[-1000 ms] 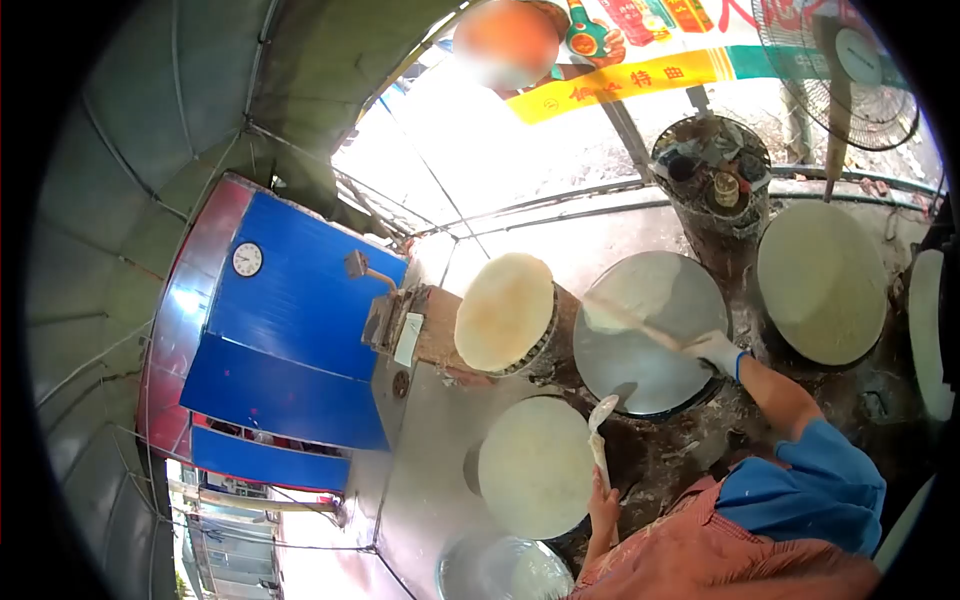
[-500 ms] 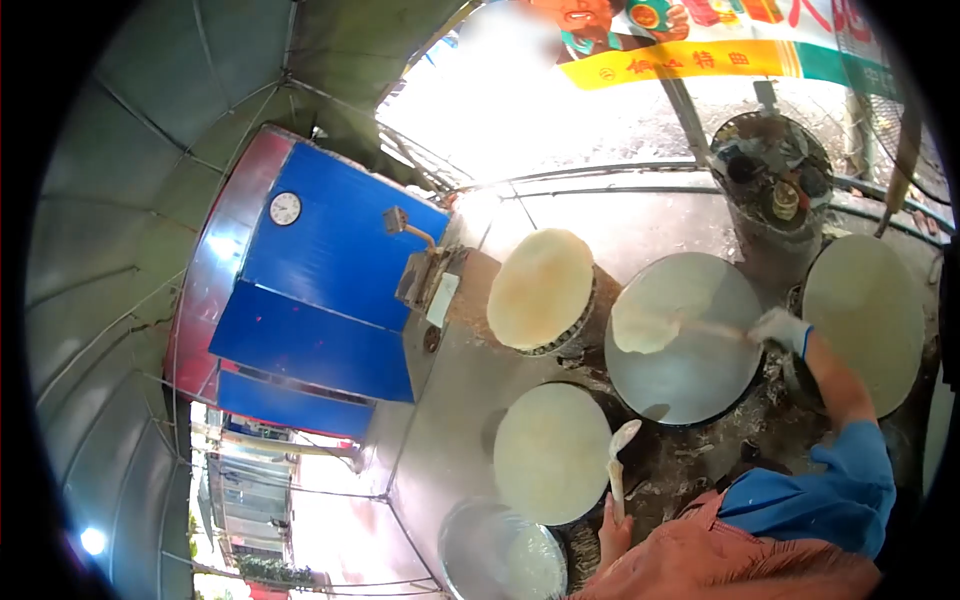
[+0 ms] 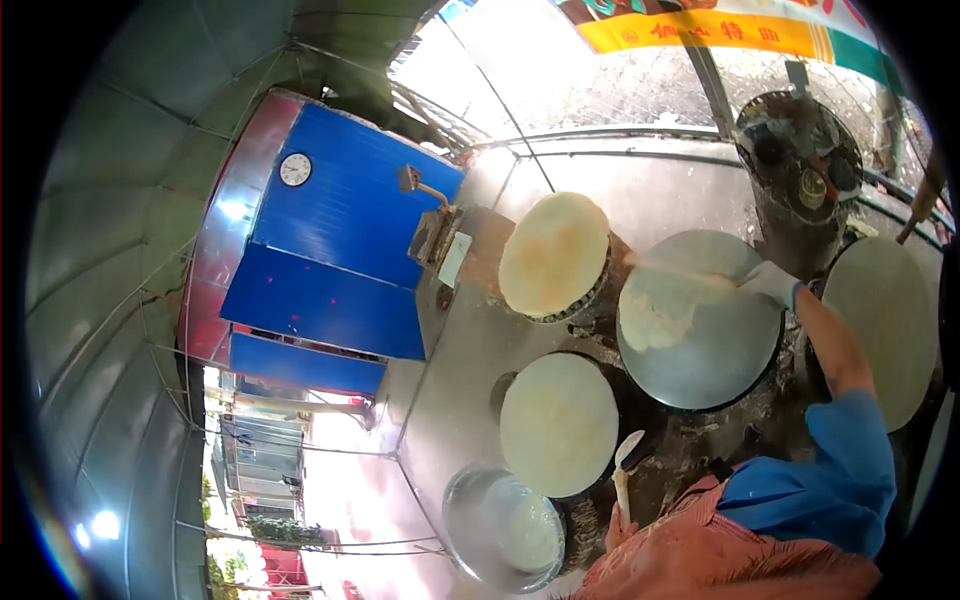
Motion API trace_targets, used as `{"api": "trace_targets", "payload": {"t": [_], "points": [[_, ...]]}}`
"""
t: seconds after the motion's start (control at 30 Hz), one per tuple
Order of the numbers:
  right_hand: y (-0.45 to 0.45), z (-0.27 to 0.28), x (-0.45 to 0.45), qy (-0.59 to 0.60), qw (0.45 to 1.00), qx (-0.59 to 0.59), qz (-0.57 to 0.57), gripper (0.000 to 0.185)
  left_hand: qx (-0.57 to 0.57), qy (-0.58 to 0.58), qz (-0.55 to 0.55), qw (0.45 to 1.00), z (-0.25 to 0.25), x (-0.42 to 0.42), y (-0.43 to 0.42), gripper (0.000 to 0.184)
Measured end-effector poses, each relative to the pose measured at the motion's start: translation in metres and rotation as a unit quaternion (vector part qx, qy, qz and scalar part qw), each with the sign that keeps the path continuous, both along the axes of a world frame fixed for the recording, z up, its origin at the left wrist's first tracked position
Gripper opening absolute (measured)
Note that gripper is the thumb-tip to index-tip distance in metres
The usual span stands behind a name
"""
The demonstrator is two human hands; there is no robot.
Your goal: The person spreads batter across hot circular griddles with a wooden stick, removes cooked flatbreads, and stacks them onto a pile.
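Note:
My right hand [image 3: 770,284], in a white glove, is closed round a long thin wooden stick [image 3: 690,272] that lies across the large grey griddle [image 3: 715,365]. Pale batter [image 3: 655,312] covers part of that griddle's left side. Low in the view, my left hand [image 3: 617,530] is closed on the handle of a ladle [image 3: 622,475], beside a griddle covered by a pale round sheet [image 3: 560,425]. A lightly browned flatbread [image 3: 553,255] rests on a round stand further up. Another pale sheet [image 3: 880,325] lies on the griddle at the right.
A metal basin [image 3: 460,520] with pale batter stands at the lower middle. A cluttered drum [image 3: 765,215] is at the upper right, near a wooden handle [image 3: 924,200]. A blue panel [image 3: 350,200] with a clock [image 3: 295,169] is at the left.
The batter patch on the grey griddle has changed shape as the right hand and stick moved over it. The left hand still holds the ladle. The camera view has shifted.

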State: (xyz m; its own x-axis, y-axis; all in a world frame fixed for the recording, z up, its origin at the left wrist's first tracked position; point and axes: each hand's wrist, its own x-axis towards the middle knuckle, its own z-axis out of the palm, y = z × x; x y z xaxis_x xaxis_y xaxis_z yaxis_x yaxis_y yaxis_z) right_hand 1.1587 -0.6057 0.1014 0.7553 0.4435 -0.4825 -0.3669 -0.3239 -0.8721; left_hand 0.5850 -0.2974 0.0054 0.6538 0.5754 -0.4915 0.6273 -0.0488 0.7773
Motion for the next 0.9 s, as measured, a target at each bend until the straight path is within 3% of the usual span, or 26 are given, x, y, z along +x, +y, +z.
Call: {"api": "trace_targets", "payload": {"t": [0.07,0.13,0.23,0.33,0.43,0.47,0.53,0.6,0.63,0.67,0.7,0.83,0.9], "points": [[0.003,0.010,-0.018,0.039,0.995,-0.032,0.091,0.018,0.140,-0.025,-0.114,0.983,0.018,0.002,-0.008,0.068],[-0.008,-0.010,-0.031,0.093,0.985,-0.040,0.138,0.017,0.134,-0.049,-0.101,0.985,0.029,0.005,-0.019,0.067],[-0.048,-0.090,-0.041,-0.035,0.986,0.036,0.161,0.015,0.075,-0.044,-0.047,0.995,0.032,0.005,-0.030,0.065],[-0.026,-0.002,-0.014,0.031,0.984,0.068,0.160,0.012,0.038,-0.040,-0.009,0.998,0.032,0.000,-0.036,0.063],[0.031,-0.029,0.020,-0.074,0.991,0.005,0.113,0.016,0.026,-0.043,0.008,0.999,0.044,-0.004,-0.042,0.062],[0.036,-0.025,0.016,-0.072,0.982,-0.020,0.171,0.018,0.023,-0.042,0.012,0.999,0.050,-0.006,-0.045,0.061],[0.006,-0.073,0.015,-0.158,0.947,0.087,0.265,0.018,0.010,-0.035,0.024,0.999,0.063,-0.006,-0.050,0.060],[-0.020,0.004,-0.022,0.058,0.967,-0.077,0.237,0.018,-0.013,-0.027,0.059,0.998,0.079,0.000,-0.058,0.059],[-0.053,-0.051,-0.015,-0.147,0.897,0.022,0.417,0.017,-0.024,-0.022,0.077,0.996,0.085,0.002,-0.062,0.059],[-0.062,-0.006,-0.033,0.117,0.953,-0.083,0.267,0.013,-0.035,-0.024,0.101,0.994,0.094,0.008,-0.064,0.059],[-0.063,0.032,-0.039,0.126,0.964,-0.093,0.216,0.011,-0.035,-0.026,0.091,0.995,0.088,0.002,-0.064,0.059],[-0.003,-0.007,-0.001,-0.053,0.984,0.083,0.149,0.017,-0.019,-0.066,0.056,0.996,0.067,-0.028,-0.052,0.061],[0.047,0.030,-0.002,-0.062,0.985,-0.019,0.161,0.021,-0.022,-0.097,0.042,0.994,0.055,-0.044,-0.044,0.061]]}}
